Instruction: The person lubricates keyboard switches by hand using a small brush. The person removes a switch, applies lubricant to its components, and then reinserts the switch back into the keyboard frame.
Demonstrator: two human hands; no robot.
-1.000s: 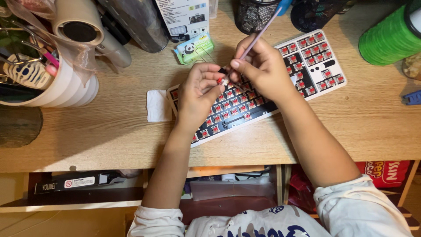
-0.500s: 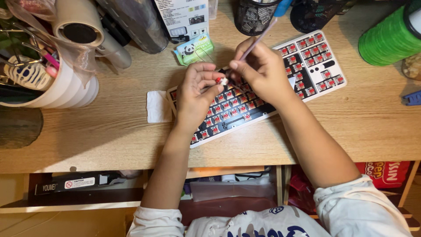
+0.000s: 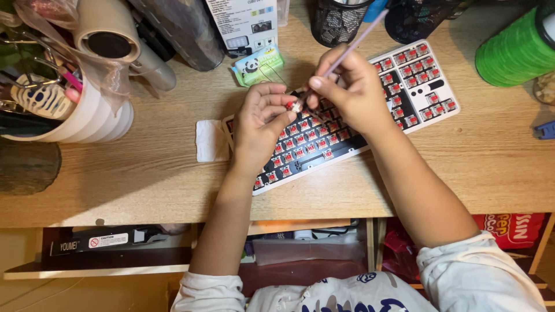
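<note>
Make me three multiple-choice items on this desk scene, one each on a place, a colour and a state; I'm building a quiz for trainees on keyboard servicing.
1. Where does the small white cloth lie?
A. at the keyboard's left end
B. on the green spool
C. inside the mesh cup

2. What colour are the switches on the keyboard?
A. blue
B. red
C. yellow

3. What does the right hand hold?
A. nothing
B. a screwdriver
C. a thin brush

Answers: 1 A, the cloth lies flat on the desk against the keyboard's left end. 2 B, every bare switch shows a red top. 3 C, its fingers pinch the pale handle, the tip meeting a single switch pinched in the left hand.
</note>
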